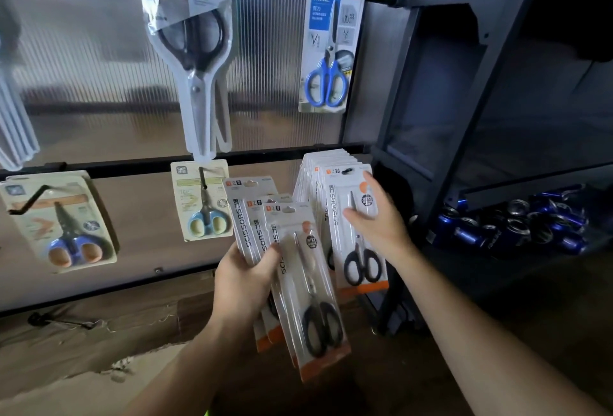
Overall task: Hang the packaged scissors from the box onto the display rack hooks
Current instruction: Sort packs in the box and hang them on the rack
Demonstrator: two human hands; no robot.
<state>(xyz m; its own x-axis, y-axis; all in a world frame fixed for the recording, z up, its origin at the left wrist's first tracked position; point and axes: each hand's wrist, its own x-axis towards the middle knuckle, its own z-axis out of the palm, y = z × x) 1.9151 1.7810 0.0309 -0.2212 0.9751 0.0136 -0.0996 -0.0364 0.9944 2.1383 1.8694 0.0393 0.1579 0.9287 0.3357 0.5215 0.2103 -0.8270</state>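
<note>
The fingers point(270, 251) of the left hand point(245, 283) are curling round a bunch of scissor packs point(308, 283), thumb lying across the front, and gripping them about halfway up. The packs are fanning out upward, at least three of them overlapping. Each is a white card with "SCISSORS" printed down the side, an orange strip at the bottom and black-handled scissors under clear plastic. The nearest one is tilting toward me, handles down.

The right hand point(378, 219) is reaching in just beside them, its fingers straight and spread, gripping nothing. They are lying flat against the front pack point(360, 266) of a hanging stack point(335, 183) of the same scissors. That stack is hanging from a hook point(346, 171) at the right end of the lower black rail point(132, 171), the cards packed close one behind another.

Further left on that rail, a small pack with pale blue handles point(204, 203) is hanging, and beyond it a pack with blue and orange handles point(63, 223). On the upper rail a large pack with black handles point(199, 50) is dangling points down, and to its right a blue-handled pack marked "HOME" point(328, 50).

Brown cardboard point(99, 332) is lying below the rack on the left. Off to the right, a dark metal shelf frame point(464, 83) is standing, with blue cans point(517, 226) lying on a low shelf.
</note>
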